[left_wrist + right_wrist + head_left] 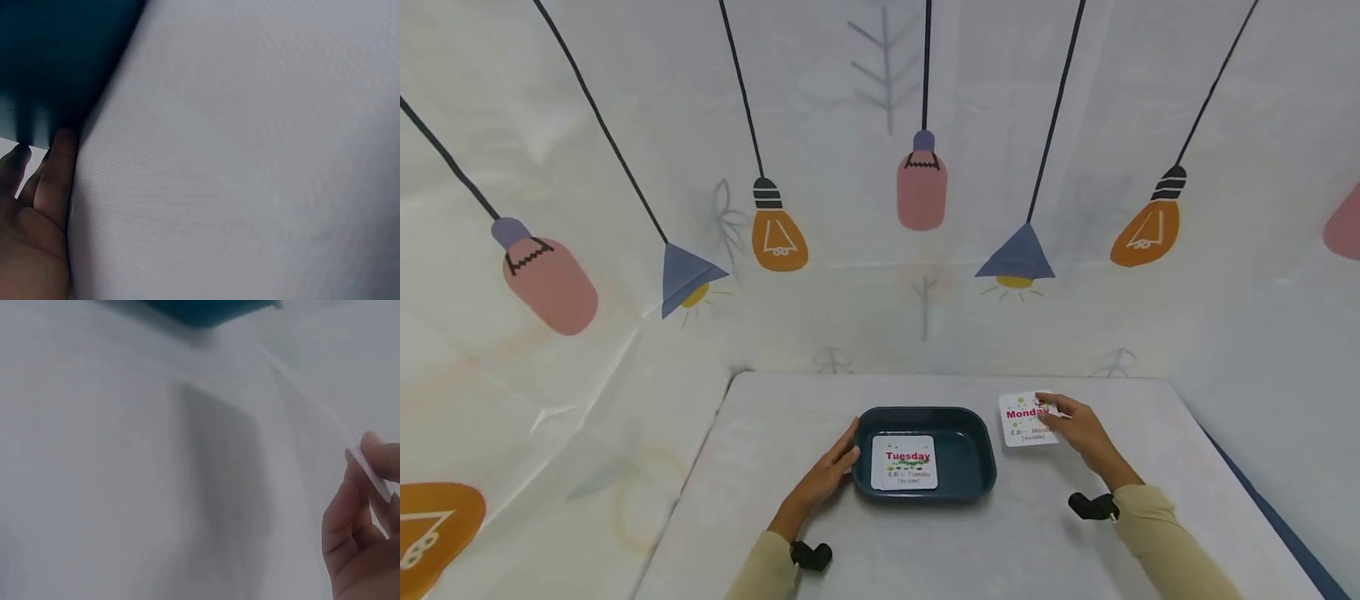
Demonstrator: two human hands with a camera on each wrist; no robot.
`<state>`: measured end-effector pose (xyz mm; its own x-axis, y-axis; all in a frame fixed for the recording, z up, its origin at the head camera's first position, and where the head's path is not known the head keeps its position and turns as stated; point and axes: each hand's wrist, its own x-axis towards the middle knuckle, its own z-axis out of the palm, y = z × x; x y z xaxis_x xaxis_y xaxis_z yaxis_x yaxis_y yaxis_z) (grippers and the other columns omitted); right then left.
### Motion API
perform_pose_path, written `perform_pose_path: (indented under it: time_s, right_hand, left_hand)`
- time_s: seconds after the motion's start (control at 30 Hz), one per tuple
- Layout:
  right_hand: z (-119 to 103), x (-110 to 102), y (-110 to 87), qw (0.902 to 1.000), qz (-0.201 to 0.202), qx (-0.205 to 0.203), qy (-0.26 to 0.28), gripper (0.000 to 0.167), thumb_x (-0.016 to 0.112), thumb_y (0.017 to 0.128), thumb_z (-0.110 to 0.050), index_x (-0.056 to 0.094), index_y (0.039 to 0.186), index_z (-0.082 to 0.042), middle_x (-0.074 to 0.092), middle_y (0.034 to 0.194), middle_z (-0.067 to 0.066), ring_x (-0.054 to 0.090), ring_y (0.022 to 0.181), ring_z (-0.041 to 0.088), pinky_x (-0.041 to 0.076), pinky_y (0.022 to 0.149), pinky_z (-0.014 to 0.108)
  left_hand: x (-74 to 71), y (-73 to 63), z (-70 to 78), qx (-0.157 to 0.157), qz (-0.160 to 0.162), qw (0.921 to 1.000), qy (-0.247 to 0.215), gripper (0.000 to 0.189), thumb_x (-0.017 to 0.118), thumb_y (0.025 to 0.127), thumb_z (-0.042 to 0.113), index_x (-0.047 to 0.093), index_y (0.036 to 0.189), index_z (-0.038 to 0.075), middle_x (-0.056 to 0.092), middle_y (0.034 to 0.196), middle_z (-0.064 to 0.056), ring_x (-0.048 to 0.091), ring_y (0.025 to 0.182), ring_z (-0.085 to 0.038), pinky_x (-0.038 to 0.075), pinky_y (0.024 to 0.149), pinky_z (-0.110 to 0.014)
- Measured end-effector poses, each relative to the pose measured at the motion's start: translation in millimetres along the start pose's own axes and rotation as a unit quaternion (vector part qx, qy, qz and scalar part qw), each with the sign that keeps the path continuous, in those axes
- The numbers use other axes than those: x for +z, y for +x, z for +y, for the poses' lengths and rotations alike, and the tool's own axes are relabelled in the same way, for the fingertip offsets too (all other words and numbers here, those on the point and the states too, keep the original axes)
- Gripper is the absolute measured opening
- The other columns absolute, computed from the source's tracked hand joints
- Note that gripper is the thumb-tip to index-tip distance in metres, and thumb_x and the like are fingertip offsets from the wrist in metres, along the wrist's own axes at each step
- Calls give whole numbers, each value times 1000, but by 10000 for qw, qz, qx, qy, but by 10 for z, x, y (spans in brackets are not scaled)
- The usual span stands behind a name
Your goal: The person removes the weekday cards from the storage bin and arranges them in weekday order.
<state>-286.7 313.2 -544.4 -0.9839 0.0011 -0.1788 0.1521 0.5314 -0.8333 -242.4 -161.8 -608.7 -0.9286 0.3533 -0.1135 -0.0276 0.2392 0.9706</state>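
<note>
A dark teal tray (966, 467) stands on the white table, and a white card printed "Tuesday" (904, 462) lies inside its left half. My left hand (829, 471) touches the tray's left wall with fairly straight fingers; in the left wrist view, fingertips (62, 140) meet the tray's side (56, 69). To the right of the tray, my right hand (1084, 433) pinches a white card printed "Monday" (1022, 427) by its right edge. The right wrist view shows this card (319, 406) edge-on between thumb and fingers, raised above the table with its shadow below.
The white table (925, 550) ends at a back edge against a wall sheet (850, 325) printed with hanging lamps. A dark blue strip (1270, 508) runs along the table's right edge. Each wrist wears a black device, one of them on the right wrist (1093, 506).
</note>
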Motion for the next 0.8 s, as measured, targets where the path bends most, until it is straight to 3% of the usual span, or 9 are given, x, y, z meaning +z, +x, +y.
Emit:
perform_pose_path:
  time_s: [0.1, 0.27, 0.53, 0.8]
  right_hand:
    - [67, 30, 31, 9999, -25, 97, 22, 60, 61, 99, -34, 44, 150, -7, 22, 161, 31, 31, 143, 48, 34, 112, 63]
    - [131, 54, 77, 9999, -15, 144, 23, 56, 61, 100, -27, 46, 149, -4, 22, 161, 30, 19, 148, 52, 24, 116, 67]
    - [163, 135, 201, 9997, 40, 208, -151, 52, 61, 99, -23, 49, 147, -5, 26, 159, 30, 22, 147, 51, 25, 116, 66]
    - [216, 171, 254, 9994, 123, 74, -319, 49, 61, 99, -20, 51, 144, -2, 32, 155, 34, 28, 144, 52, 23, 115, 67]
  left_hand:
    - [-14, -20, 11, 108, 90, 9998, 142, 57, 41, 108, 33, 17, 160, 36, 12, 169, 3, 7, 157, -28, 12, 124, -58]
    - [-12, -10, 3, 184, 67, 9996, 178, 57, 41, 108, 35, 17, 160, 35, 12, 169, 4, 6, 157, -26, 10, 124, -57]
    - [-6, -2, 5, 145, 124, 9995, 256, 57, 41, 108, 39, 18, 159, 37, 12, 169, 6, 6, 157, -25, 10, 124, -57]
    - [-2, 4, -17, 182, 77, 9996, 223, 58, 42, 108, 35, 17, 160, 33, 13, 169, 0, 9, 156, -30, 17, 122, -57]
